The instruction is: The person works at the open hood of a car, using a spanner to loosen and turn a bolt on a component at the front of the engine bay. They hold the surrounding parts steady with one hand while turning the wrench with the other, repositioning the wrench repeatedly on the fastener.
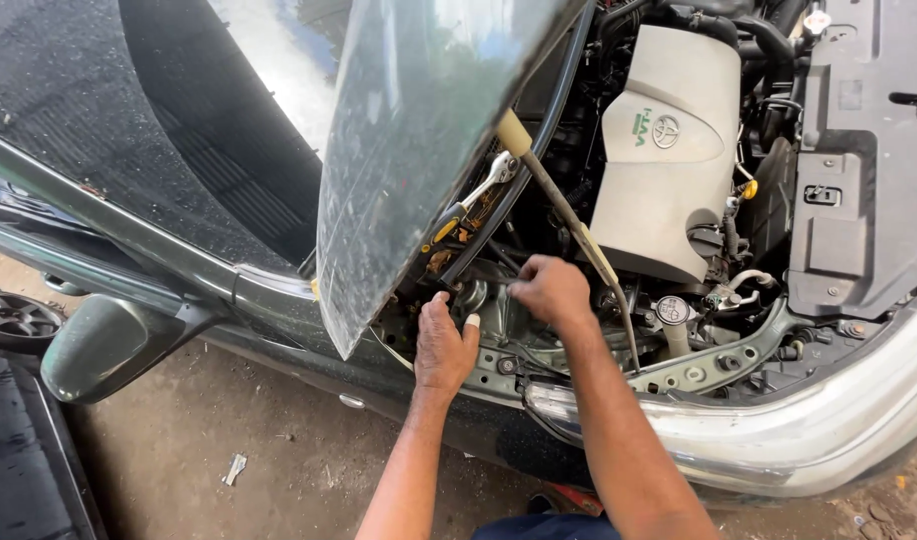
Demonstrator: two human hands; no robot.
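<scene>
Reached up from the lower edge, both bare forearms, over a dusty concrete floor (pixel 278 450) with a small scrap of litter (pixel 235 468) on it. Rested on the edge of the engine bay, the left hand (pixel 444 345), fingers pressed together and curled over the metal lip, thumb tip wrapped in pale tape. Just beside it and slightly farther in, hovered the right hand (pixel 550 290), fingers pinched on a small dark part (pixel 493 281) low in the bay; what it was, impossible to tell. Curved below the arms, a headlight (pixel 778 440) and grey bumper. Stood past the hands, a thin prop rod (pixel 568 220) with a cream grip, tilted up to the raised bonnet (pixel 418 130). Lay near that rod, a chrome spanner (pixel 490 177) and a yellow-handled tool (pixel 446 228). Farther back, sat a beige engine cover (pixel 668 150). Off left, hung a wing mirror (pixel 108 345).
</scene>
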